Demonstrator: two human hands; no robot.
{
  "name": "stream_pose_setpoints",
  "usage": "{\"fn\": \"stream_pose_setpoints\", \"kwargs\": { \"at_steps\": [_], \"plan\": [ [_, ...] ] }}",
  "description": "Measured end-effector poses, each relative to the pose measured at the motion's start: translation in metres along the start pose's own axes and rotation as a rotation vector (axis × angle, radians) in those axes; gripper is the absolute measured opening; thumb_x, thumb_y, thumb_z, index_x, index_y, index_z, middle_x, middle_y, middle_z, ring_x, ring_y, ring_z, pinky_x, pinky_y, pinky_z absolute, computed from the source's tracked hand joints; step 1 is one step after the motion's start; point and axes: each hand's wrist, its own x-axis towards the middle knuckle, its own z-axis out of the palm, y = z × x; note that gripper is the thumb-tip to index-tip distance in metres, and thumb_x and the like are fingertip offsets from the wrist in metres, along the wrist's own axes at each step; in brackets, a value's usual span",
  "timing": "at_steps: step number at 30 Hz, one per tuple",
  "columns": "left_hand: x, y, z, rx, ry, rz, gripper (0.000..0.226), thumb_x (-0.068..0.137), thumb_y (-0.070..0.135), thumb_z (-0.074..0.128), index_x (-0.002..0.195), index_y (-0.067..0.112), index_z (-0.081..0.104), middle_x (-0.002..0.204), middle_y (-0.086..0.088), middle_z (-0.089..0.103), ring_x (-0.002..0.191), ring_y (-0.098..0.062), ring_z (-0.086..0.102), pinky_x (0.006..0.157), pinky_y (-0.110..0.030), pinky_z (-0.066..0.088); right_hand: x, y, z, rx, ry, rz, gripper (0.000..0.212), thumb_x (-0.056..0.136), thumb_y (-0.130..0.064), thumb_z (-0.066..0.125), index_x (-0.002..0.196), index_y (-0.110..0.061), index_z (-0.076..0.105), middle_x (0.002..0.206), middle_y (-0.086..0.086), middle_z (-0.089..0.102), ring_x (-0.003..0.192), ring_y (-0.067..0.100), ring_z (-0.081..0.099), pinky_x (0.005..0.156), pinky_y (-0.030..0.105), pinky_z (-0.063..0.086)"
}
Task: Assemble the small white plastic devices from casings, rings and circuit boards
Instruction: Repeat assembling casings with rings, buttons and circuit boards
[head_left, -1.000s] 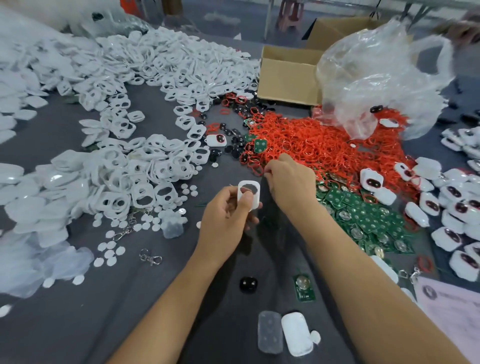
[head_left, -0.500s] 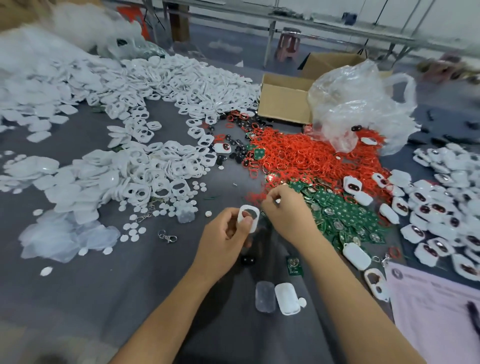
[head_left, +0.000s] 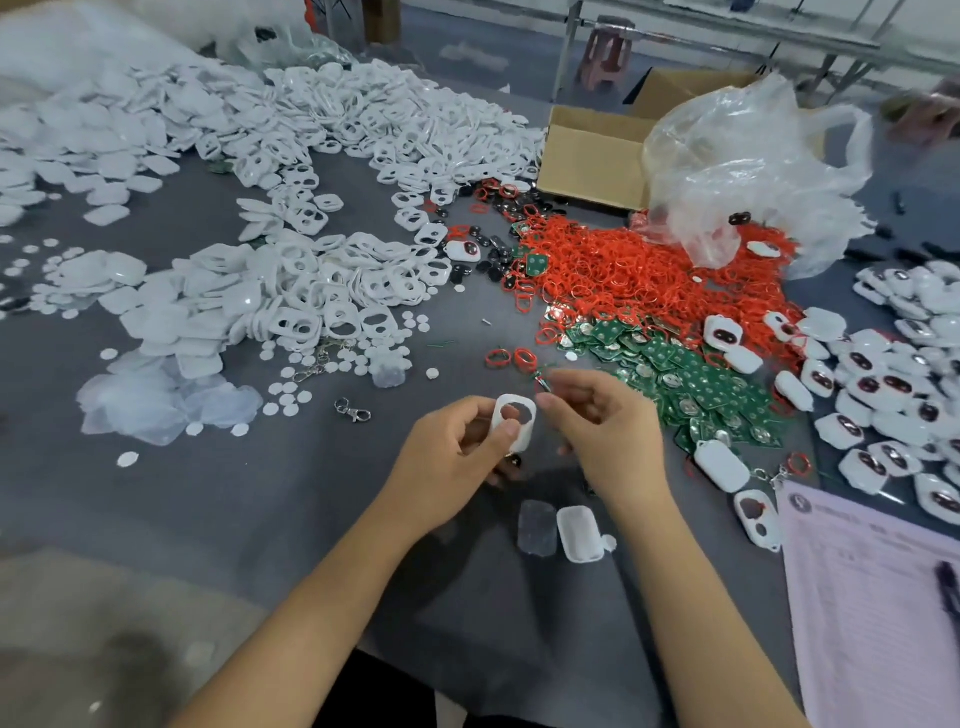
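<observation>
Pinching a white casing (head_left: 514, 422) in the left hand (head_left: 457, 457) above the counter (head_left: 260, 509), right hand (head_left: 608, 431) beside it nipping a red ring (head_left: 542, 383), ring heap (head_left: 649, 275) and boards (head_left: 701, 384) beyond

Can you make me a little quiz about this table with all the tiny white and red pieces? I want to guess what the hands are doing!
1. True or false: the left hand holds a white casing with a hole in it.
2. What lies just behind the right hand? A: the green circuit boards. B: a blue cup. C: a book.
3. Fill in the word: the big heap of thin rings beside the cardboard box is ____.

Key: 1. True. 2. A. 3. Red.
</observation>
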Motion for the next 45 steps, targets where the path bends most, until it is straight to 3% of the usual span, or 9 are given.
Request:
{"fn": "stream_pose_setpoints", "kwargs": {
  "at_steps": [6, 10, 15, 23, 26, 29, 32, 37, 45],
  "plan": [
    [0.0, 0.001, -0.002, -0.052, 0.002, -0.008, 0.017, 0.104, 0.024, 0.063, 0.113, 0.012, 0.071, 0.095, -0.004, 0.08, 0.081, -0.024, 0.08, 0.062, -0.024, 0.059, -0.023, 0.0, 0.004, 0.062, 0.041, -0.064, 0.022, 0.089, -0.007, 0.081, 0.103, -0.024, 0.077, 0.087, -0.004, 0.078, 0.073, 0.01, 0.072, 0.057, 0.023, 0.057],
    [0.001, 0.0, -0.002, -0.045, 0.001, 0.0, 0.015, 0.104, 0.025, 0.065, 0.111, 0.017, 0.075, 0.09, -0.002, 0.081, 0.08, -0.023, 0.079, 0.061, -0.023, 0.059, -0.028, 0.001, 0.006, -0.162, -0.001, -0.265, 0.02, 0.086, -0.01, 0.084, 0.1, -0.022, 0.08, 0.095, -0.007, 0.076, 0.088, 0.01, 0.073, 0.077, 0.023, 0.056],
    [0.0, 0.002, -0.001, -0.039, -0.014, 0.021, 0.015, 0.103, 0.028, 0.065, 0.104, 0.019, 0.076, 0.084, -0.001, 0.08, 0.076, -0.018, 0.078, 0.062, -0.018, 0.056, -0.029, 0.0, 0.004, -0.242, -0.005, -0.332, 0.012, 0.086, -0.006, 0.083, 0.096, -0.013, 0.082, 0.099, 0.001, 0.073, 0.089, 0.005, 0.069, 0.076, 0.01, 0.047],
    [-0.001, 0.0, -0.001, 0.019, -0.048, 0.034, 0.018, 0.108, 0.025, 0.057, 0.113, 0.018, 0.073, 0.095, 0.003, 0.079, 0.08, -0.018, 0.079, 0.066, -0.018, 0.055, -0.028, 0.003, 0.003, -0.179, -0.002, -0.352, 0.017, 0.087, -0.001, 0.08, 0.093, -0.018, 0.08, 0.096, -0.003, 0.074, 0.089, 0.011, 0.072, 0.079, 0.017, 0.053],
    [-0.001, 0.0, 0.001, 0.035, -0.033, 0.035, 0.018, 0.108, 0.025, 0.056, 0.114, 0.018, 0.071, 0.1, 0.004, 0.079, 0.079, -0.018, 0.079, 0.066, -0.018, 0.055, -0.031, 0.004, 0.006, -0.143, 0.061, -0.346, 0.021, 0.09, -0.01, 0.079, 0.093, -0.03, 0.072, 0.089, -0.013, 0.074, 0.082, 0.011, 0.073, 0.074, 0.017, 0.053],
    [0.001, 0.0, 0.002, 0.02, 0.0, 0.015, 0.019, 0.108, 0.027, 0.056, 0.115, 0.015, 0.069, 0.102, 0.001, 0.08, 0.079, -0.019, 0.079, 0.064, -0.019, 0.055, -0.032, 0.004, 0.008, -0.082, 0.091, -0.274, 0.036, 0.091, -0.015, 0.08, 0.09, -0.042, 0.056, 0.088, -0.012, 0.073, 0.079, 0.014, 0.074, 0.069, 0.031, 0.059],
    [0.002, -0.001, 0.002, 0.012, 0.011, 0.015, 0.02, 0.108, 0.029, 0.056, 0.115, 0.014, 0.068, 0.1, 0.003, 0.08, 0.078, -0.02, 0.079, 0.063, -0.02, 0.056, -0.033, 0.003, 0.008, -0.062, 0.064, -0.273, 0.036, 0.091, -0.015, 0.077, 0.101, -0.043, 0.056, 0.091, -0.007, 0.075, 0.08, 0.019, 0.075, 0.07, 0.044, 0.061],
    [0.003, -0.003, 0.002, 0.01, 0.028, 0.022, 0.019, 0.107, 0.032, 0.058, 0.113, 0.017, 0.069, 0.093, 0.001, 0.079, 0.078, -0.019, 0.079, 0.062, -0.021, 0.057, -0.034, 0.003, 0.008, -0.133, 0.049, -0.317, 0.027, 0.089, -0.025, 0.082, 0.111, -0.032, 0.069, 0.095, -0.021, 0.076, 0.082, 0.009, 0.074, 0.07, 0.018, 0.054],
    [0.001, -0.002, 0.001, 0.035, 0.001, 0.052, 0.017, 0.107, 0.032, 0.055, 0.111, 0.026, 0.071, 0.097, 0.003, 0.077, 0.082, -0.017, 0.079, 0.066, -0.021, 0.057, -0.034, 0.003, 0.008, -0.102, 0.041, -0.284, 0.025, 0.092, -0.023, 0.08, 0.114, -0.024, 0.068, 0.098, -0.021, 0.076, 0.087, 0.005, 0.075, 0.063, 0.017, 0.049]
  ]
}}
